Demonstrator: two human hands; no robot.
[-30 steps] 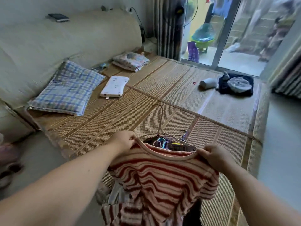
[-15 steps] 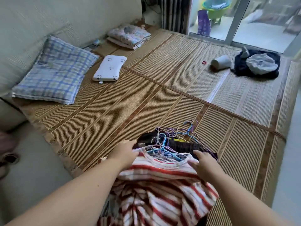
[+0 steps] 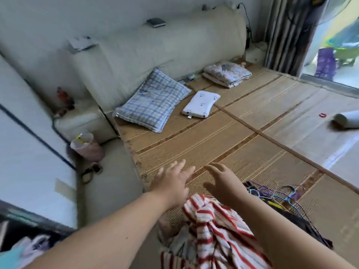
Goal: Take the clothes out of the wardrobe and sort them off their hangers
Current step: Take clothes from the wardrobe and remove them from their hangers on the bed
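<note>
A red-and-white striped shirt (image 3: 211,228) lies crumpled on top of a pile of clothes at the near edge of the woven bed mat (image 3: 223,136). Beside it on the right, dark garments lie with a tangle of blue and purple wire hangers (image 3: 272,195). My left hand (image 3: 172,181) hovers above the mat just left of the shirt, fingers spread, holding nothing. My right hand (image 3: 223,179) hovers over the shirt's top edge, fingers straight, also holding nothing. The wardrobe (image 3: 29,162) stands at the left, with clothes (image 3: 29,249) showing at the bottom left corner.
On the mat lie a blue checked pillow (image 3: 153,101), a small white pillow (image 3: 201,103), a folded floral blanket (image 3: 226,73) and a pale cylinder (image 3: 345,119). A padded headboard (image 3: 155,49) backs the bed. A plastic bin (image 3: 85,146) and keys sit on the floor at left.
Both hands have let go of the striped shirt, which now lies on the pile. The hands are lifted and spread. My view has swung left toward the wardrobe.
</note>
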